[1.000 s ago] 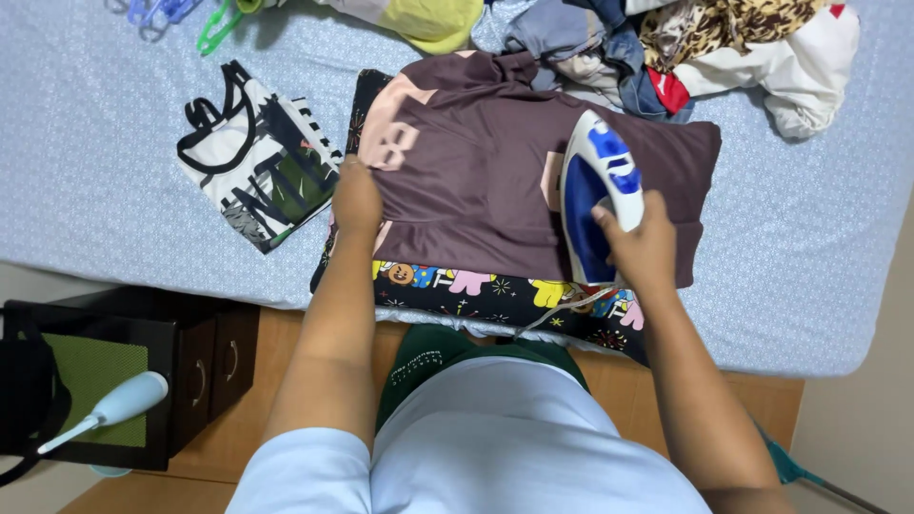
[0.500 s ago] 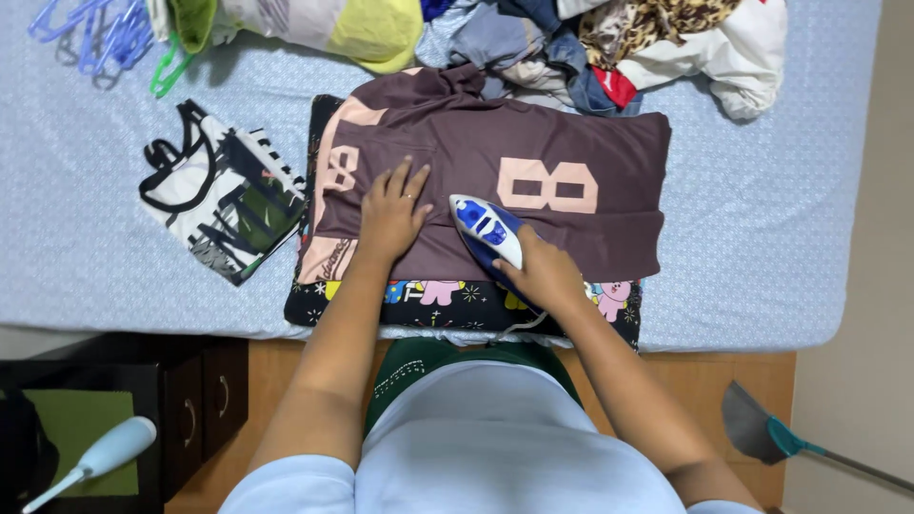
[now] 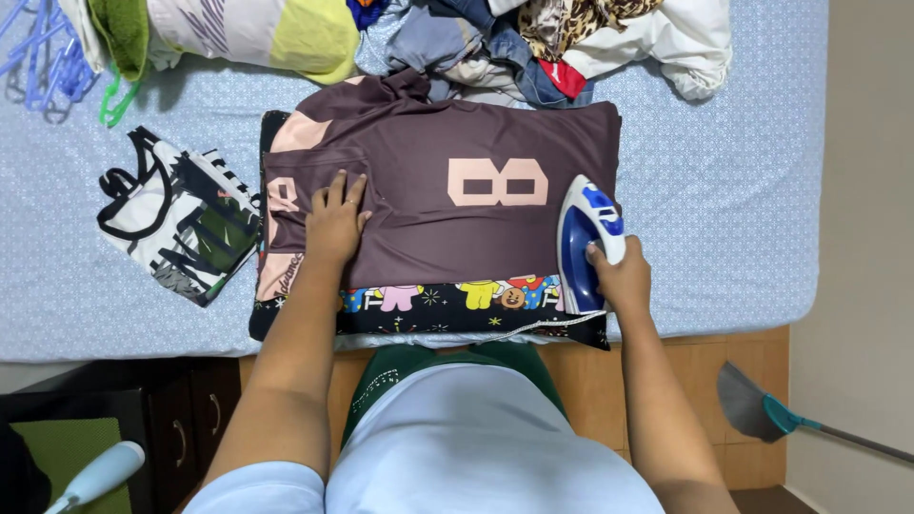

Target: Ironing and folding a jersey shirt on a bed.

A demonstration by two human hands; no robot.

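Your right hand (image 3: 624, 276) is closed round the handle of the iron (image 3: 586, 238), which sits at the right edge of the shirt (image 3: 447, 214). Your left hand (image 3: 333, 221) lies flat and open on the shirt's left part, fingers spread, gripping nothing.

Changed since half a second ago: the iron was near the shirt's middle, just beside your left hand; now it's far right, well apart from that hand. Left hand has slid a bit left. A second ago the iron stood tilted at the right end too.

Counts: one iron, blue and white. One shirt, brown, spread over one dark cushion (image 3: 438, 303) with cartoon figures showing along its near edge. One pale pink block figure at the shirt's middle, pink patches at its left sleeve. One folded black-and-white top (image 3: 176, 228) left of the shirt. A heap of clothes (image 3: 495, 38) beyond the shirt, count unclear. Blue and green hangers (image 3: 57, 67) far left of it, number can't tell. All on a light blue dotted bedsheet (image 3: 724, 190). One teal-handled dustpan (image 3: 762, 409) on the floor, right of and below the shirt.
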